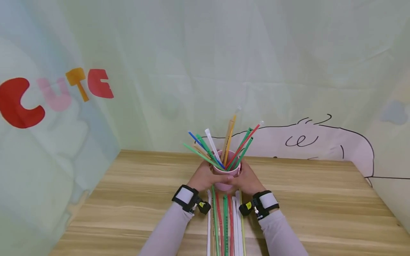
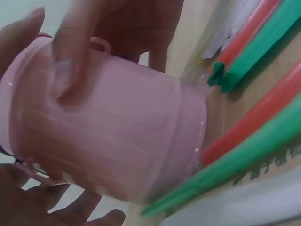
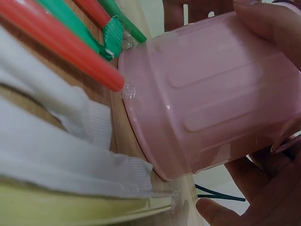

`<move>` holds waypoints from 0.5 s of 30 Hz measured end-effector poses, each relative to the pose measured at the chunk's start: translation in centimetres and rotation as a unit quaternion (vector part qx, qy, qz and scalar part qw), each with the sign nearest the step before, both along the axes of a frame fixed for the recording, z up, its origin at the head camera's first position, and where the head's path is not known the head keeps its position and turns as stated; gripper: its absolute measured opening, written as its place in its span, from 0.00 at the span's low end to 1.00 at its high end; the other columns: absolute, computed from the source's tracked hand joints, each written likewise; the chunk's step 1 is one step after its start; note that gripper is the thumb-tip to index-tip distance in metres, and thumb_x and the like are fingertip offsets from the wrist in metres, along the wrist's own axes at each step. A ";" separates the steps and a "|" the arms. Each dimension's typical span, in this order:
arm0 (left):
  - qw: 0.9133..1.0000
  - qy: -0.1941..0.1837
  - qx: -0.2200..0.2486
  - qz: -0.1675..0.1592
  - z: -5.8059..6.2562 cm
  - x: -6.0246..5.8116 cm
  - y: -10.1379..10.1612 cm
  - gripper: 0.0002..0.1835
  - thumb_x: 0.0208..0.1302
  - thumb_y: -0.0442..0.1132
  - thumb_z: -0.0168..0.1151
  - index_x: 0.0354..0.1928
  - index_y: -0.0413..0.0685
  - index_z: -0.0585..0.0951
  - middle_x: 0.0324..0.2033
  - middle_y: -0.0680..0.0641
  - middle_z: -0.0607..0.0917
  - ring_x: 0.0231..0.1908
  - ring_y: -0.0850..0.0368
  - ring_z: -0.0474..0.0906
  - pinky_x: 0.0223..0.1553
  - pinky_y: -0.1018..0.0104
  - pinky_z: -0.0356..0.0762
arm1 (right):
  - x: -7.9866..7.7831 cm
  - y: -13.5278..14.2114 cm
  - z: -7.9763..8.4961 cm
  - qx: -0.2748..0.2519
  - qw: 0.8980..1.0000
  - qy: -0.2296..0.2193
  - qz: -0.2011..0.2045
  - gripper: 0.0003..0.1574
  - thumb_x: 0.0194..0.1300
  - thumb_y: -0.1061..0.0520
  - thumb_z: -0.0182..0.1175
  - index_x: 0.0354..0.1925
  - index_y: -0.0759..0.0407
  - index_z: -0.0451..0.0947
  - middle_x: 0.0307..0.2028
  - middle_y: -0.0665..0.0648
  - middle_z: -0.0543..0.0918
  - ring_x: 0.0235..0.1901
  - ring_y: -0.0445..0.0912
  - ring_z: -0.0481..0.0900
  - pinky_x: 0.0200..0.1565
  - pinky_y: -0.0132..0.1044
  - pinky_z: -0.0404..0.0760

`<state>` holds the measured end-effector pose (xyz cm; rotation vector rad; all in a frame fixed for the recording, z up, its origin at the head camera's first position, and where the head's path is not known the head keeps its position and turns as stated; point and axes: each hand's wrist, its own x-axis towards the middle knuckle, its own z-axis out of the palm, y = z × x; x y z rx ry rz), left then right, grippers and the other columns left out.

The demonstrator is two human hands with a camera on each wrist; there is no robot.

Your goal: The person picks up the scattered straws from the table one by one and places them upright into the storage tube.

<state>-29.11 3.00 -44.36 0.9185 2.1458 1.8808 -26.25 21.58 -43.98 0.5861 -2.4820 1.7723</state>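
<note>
A pink ribbed bucket with small side handles stands upright on the table, held between both hands. My left hand grips its left side, and my right hand grips the right, the thumbs meeting across the front. In the wrist views the bucket's wall fills the space between the hands, fingers spread around it. Several straws lean outward from the bucket, among them a blue straw, a white straw, an orange straw and a red straw.
In front of the bucket, a row of straws lies lengthwise on the wooden table: a green straw, a red straw, white-wrapped straws and a yellow straw. Their ends come close to the bucket's base. A printed cloth backdrop hangs behind.
</note>
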 end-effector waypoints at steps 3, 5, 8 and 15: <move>1.000 -0.009 0.011 -0.014 0.6 0.4 0.0 0.46 0.50 0.36 0.75 0.70 0.44 0.61 0.62 0.40 0.72 0.60 0.48 0.66 0.64 0.45 0.63 | -0.1 0.0 0.0 -0.003 1.000 0.007 0.003 0.53 0.49 0.60 0.73 0.68 0.66 0.57 0.59 0.67 0.73 0.57 0.52 0.70 0.61 0.58 0.68; 1.000 -0.010 0.017 -0.017 0.7 0.5 0.2 0.45 0.51 0.35 0.75 0.69 0.42 0.61 0.61 0.39 0.72 0.60 0.48 0.66 0.64 0.46 0.64 | -0.1 0.0 -0.1 -0.007 1.000 0.011 0.007 0.53 0.49 0.60 0.74 0.68 0.66 0.57 0.60 0.67 0.72 0.57 0.52 0.69 0.61 0.58 0.67; 1.000 -0.008 0.022 -0.012 0.5 0.4 0.4 0.44 0.51 0.35 0.75 0.69 0.42 0.62 0.61 0.40 0.72 0.60 0.49 0.67 0.63 0.47 0.66 | -0.3 0.0 -0.2 -0.020 1.000 0.015 0.016 0.53 0.50 0.61 0.73 0.68 0.66 0.57 0.60 0.67 0.72 0.58 0.53 0.69 0.62 0.57 0.66; 0.999 -0.012 0.013 0.028 0.0 0.5 0.9 0.43 0.51 0.38 0.76 0.68 0.46 0.64 0.61 0.43 0.73 0.59 0.52 0.68 0.62 0.49 0.68 | -0.2 -0.1 -0.3 -0.034 0.999 0.008 0.026 0.52 0.51 0.65 0.71 0.69 0.66 0.55 0.61 0.67 0.71 0.59 0.54 0.68 0.63 0.57 0.65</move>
